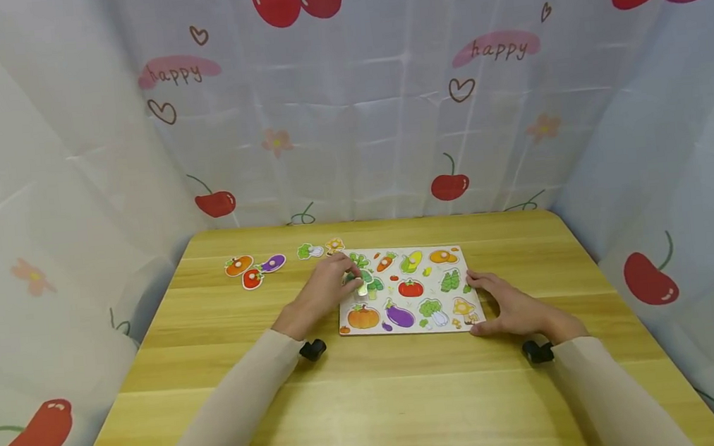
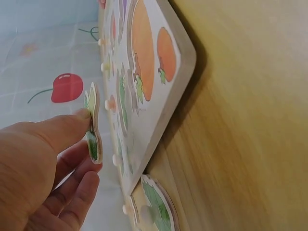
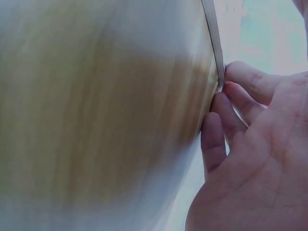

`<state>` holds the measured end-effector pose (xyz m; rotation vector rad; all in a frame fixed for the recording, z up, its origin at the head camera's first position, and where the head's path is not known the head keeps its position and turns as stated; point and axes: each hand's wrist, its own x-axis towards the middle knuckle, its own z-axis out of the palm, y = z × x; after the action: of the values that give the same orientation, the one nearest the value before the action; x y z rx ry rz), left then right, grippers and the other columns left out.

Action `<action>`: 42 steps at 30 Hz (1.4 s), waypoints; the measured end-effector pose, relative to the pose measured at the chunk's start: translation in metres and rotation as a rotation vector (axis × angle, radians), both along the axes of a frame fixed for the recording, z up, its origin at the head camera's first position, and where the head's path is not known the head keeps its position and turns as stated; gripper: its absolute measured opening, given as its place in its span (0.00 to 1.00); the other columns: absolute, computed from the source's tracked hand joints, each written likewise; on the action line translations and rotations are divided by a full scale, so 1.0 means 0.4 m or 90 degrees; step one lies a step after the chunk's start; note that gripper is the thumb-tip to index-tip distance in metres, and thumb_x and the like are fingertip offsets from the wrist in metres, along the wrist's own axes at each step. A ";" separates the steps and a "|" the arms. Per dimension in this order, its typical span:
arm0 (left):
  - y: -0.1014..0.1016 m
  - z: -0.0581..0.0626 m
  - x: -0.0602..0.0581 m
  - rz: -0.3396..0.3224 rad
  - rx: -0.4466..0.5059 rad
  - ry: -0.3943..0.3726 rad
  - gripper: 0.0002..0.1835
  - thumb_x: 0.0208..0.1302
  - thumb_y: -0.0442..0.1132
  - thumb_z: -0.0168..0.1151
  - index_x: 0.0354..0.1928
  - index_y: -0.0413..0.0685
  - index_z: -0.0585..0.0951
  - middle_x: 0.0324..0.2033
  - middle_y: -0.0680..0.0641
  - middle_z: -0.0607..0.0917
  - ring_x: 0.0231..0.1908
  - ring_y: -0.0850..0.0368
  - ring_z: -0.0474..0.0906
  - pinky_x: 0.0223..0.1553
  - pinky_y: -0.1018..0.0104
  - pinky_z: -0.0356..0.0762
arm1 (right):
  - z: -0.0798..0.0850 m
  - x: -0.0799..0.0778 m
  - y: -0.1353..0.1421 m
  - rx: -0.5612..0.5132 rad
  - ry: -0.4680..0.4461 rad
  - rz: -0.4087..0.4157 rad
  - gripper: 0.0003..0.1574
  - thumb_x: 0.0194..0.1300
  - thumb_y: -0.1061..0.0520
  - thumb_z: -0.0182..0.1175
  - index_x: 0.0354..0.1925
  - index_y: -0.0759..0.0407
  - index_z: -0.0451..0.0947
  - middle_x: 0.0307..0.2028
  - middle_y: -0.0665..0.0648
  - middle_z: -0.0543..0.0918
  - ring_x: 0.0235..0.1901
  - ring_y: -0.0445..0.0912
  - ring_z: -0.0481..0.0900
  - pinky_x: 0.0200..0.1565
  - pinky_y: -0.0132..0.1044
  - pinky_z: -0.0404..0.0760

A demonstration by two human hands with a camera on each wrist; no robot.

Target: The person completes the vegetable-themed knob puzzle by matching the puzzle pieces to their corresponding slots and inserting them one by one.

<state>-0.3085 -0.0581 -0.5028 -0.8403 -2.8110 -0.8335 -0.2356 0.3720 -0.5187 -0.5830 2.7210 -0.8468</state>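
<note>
While the left hand (image 1: 323, 286) pinches a green vegetable piece (image 2: 95, 127) above the left side of the puzzle board (image 1: 432, 291), I see the right hand (image 1: 516, 306), thumb and fingers spread apart, touching the board's right edge. On the desk (image 1: 379, 405), left of the board, I have a pumpkin piece (image 1: 233, 268), a red piece (image 1: 250, 282) and an eggplant piece (image 1: 278, 261) lying close together.

The table (image 1: 412, 416) is viewed by the head camera from above, forward and downward, at greatest range. The left hand (image 1: 324, 286) and right hand (image 1: 517, 308) are each seen close up from the wrist, with the tabletop tipped steeply. The puzzle board (image 1: 373, 331) is shared by head and left wrist views.
</note>
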 end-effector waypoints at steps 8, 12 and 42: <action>0.026 -0.009 -0.018 -0.027 -0.009 -0.010 0.05 0.78 0.37 0.79 0.49 0.44 0.94 0.51 0.45 0.93 0.55 0.47 0.90 0.66 0.52 0.90 | 0.005 0.004 -0.004 -0.002 -0.004 -0.002 0.75 0.64 0.39 0.88 0.89 0.72 0.60 0.93 0.72 0.55 0.90 0.76 0.54 0.86 0.81 0.56; 0.036 -0.012 -0.023 -0.035 -0.017 -0.009 0.05 0.78 0.36 0.79 0.49 0.44 0.94 0.49 0.45 0.93 0.53 0.49 0.90 0.64 0.53 0.91 | 0.005 0.004 -0.004 -0.005 -0.004 -0.004 0.75 0.64 0.39 0.88 0.90 0.71 0.59 0.93 0.72 0.55 0.90 0.76 0.54 0.86 0.81 0.56; 0.056 -0.016 -0.040 -0.033 -0.034 -0.059 0.02 0.79 0.35 0.77 0.47 0.43 0.94 0.48 0.44 0.94 0.51 0.51 0.89 0.63 0.54 0.91 | -0.005 0.006 -0.003 -0.003 -0.001 -0.014 0.76 0.65 0.37 0.88 0.91 0.68 0.59 0.93 0.70 0.55 0.90 0.75 0.54 0.86 0.81 0.58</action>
<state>-0.3246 -0.0356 -0.5091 -0.9096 -2.9151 -0.8283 -0.2331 0.3709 -0.5206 -0.5540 2.7304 -0.8583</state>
